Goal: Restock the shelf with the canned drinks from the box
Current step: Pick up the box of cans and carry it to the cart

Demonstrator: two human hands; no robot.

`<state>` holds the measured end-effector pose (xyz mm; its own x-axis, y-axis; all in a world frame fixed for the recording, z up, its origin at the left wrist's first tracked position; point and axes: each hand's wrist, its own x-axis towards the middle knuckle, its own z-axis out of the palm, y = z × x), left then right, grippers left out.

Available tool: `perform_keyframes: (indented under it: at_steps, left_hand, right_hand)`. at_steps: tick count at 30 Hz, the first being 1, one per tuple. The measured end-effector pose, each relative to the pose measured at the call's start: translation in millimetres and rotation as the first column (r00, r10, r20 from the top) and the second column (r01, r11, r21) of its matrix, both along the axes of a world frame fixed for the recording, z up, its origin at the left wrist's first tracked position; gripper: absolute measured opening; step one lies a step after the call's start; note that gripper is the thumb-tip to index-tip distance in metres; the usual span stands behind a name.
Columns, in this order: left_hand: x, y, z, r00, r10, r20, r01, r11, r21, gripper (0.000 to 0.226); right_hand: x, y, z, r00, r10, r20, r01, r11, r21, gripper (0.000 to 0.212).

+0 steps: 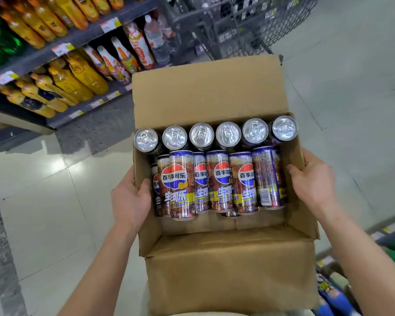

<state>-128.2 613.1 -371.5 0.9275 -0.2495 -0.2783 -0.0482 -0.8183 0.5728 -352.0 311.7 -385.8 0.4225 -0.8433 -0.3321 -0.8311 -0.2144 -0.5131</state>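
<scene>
Left hand (pixel 129 199), right hand (pixel 311 179) clamp box (pixel 214 92) walls, fingers curled; tilt risks loose cans (pixel 219 179) rolling out.

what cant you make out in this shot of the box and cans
Head view only:
- Lower layer of cans: covered by the lying cans; count unknown.
- Cardboard box underside and support: hidden by its own body.
- Shelf price tags: too blurred to read.
- Shopping cart: cut off by the top edge.

box (pixel 214 92): open cardboard | cans (pixel 219 181): 6 upright at back, others lying | shelf (pixel 82 37): upper left
</scene>
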Motion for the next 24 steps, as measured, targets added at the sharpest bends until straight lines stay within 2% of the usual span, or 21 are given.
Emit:
perform_keyframes:
  at_steps: [7,12,18,24]
  left_hand:
    - [-42.7,-76.4,8.0,1.000,-0.027,-0.001,0.027,0.999,-0.031,0.035]
    - [-55.5,-142.1,20.7,0.993,-0.102,0.063,0.104,0.994,-0.026,0.037]
    - [-52.7,-222.1,28.6,0.978,-0.186,0.092,0.192,0.980,-0.057,0.032]
    - [-40.0,-297.0,42.8,0.984,-0.173,0.045,0.175,0.983,-0.060,0.037]
  right_hand:
    - [-63.1,-62.5,9.4,0.997,-0.065,0.036,0.066,0.998,-0.019,0.037]
    - [-89.6,-116.2,27.8,0.993,-0.109,0.052,0.110,0.994,-0.024,0.038]
    - [-97.7,-186.0,47.8,0.983,-0.171,0.064,0.173,0.984,-0.031,0.038]
    - [-85.2,-258.4,69.8,0.983,-0.179,0.052,0.181,0.982,-0.046,0.033]
